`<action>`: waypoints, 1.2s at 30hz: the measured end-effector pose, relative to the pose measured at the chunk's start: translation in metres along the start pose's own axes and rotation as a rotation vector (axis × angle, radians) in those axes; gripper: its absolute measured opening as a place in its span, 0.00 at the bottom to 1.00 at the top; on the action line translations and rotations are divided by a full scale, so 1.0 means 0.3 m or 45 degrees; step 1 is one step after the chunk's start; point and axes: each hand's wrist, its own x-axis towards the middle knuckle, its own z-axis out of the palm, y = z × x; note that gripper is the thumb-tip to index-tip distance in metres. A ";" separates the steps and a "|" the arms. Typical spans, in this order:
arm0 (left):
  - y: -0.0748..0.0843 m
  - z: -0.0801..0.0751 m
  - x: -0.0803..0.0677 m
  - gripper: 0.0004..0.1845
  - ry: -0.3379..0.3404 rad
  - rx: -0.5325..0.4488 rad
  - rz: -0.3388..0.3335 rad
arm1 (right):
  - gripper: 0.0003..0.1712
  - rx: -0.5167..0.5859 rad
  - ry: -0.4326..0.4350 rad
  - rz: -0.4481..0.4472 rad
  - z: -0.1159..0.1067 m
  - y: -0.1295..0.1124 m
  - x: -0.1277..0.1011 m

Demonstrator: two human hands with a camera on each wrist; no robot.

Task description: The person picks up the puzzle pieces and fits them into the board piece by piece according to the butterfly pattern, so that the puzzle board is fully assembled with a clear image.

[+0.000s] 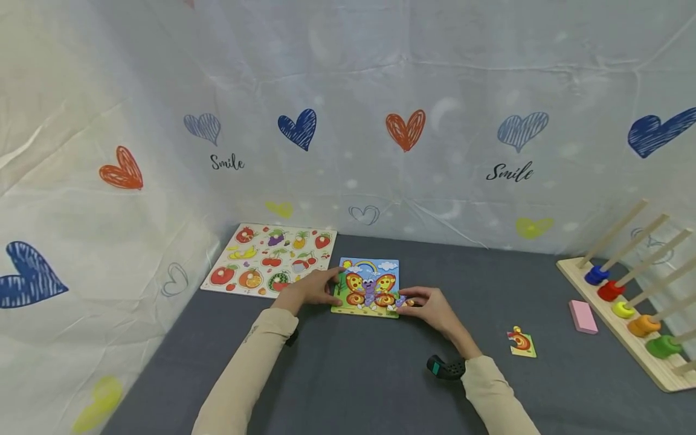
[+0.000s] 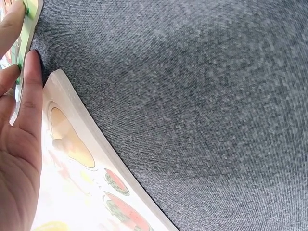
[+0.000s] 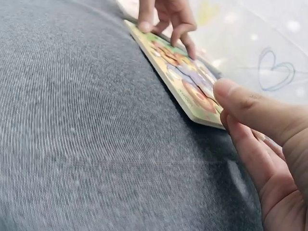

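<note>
Grey felt-like cloth covers the table [image 1: 348,374], and at its middle, toward the far side, lies the butterfly puzzle [image 1: 368,286], a flat square board lying flat with its picture upright to the person, rainbow at the far edge. From the head view, the left hand [image 1: 311,290] rests at the board's left edge, fingers loosely extended against it. The right hand [image 1: 429,307] sits at the near right corner, fingers curled in on a puzzle piece [image 1: 405,301] there, pinching it at the board. Left of the board lies the fruit puzzle [image 1: 269,258], a pale wooden rectangle, just beside it. Well to the right lie a loose puzzle piece [image 1: 521,342], a pink block [image 1: 583,316], and a wooden peg rack [image 1: 633,314] with coloured rings.

Over to the left wrist view: the left hand [image 2: 17,154] is flat, fingers straight, fingertips [image 2: 32,62] touching the puzzle's green edge [image 2: 26,33]; the fruit puzzle's rounded wooden corner [image 2: 72,134] lies beneath the palm.

Right wrist view now: the thin board [image 3: 180,77] runs away from the camera, edge-on. The right hand's thumb [image 3: 250,108] presses at its near corner, fingers curled below; the left hand [image 3: 168,17] stands fingertips-down on the far end.
</note>
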 end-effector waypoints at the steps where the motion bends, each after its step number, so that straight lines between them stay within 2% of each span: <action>1: 0.000 -0.001 0.000 0.40 0.001 0.002 -0.001 | 0.25 0.004 0.004 -0.003 0.003 0.000 0.003; 9: -0.005 -0.001 0.005 0.40 -0.002 0.023 -0.040 | 0.27 0.037 0.047 -0.010 0.060 -0.013 0.032; 20: -0.010 0.005 0.006 0.41 0.005 0.025 -0.014 | 0.22 -0.078 0.203 0.075 0.189 -0.050 0.076; 24: -0.010 0.006 0.010 0.41 0.001 0.046 0.003 | 0.20 -0.159 0.218 0.073 0.208 -0.059 0.084; 31: -0.022 0.011 0.019 0.41 0.011 0.061 -0.017 | 0.20 -0.408 0.206 0.017 0.226 -0.084 0.111; 36: -0.020 0.010 0.017 0.41 0.004 0.048 -0.035 | 0.21 -0.468 0.165 -0.005 0.230 -0.108 0.111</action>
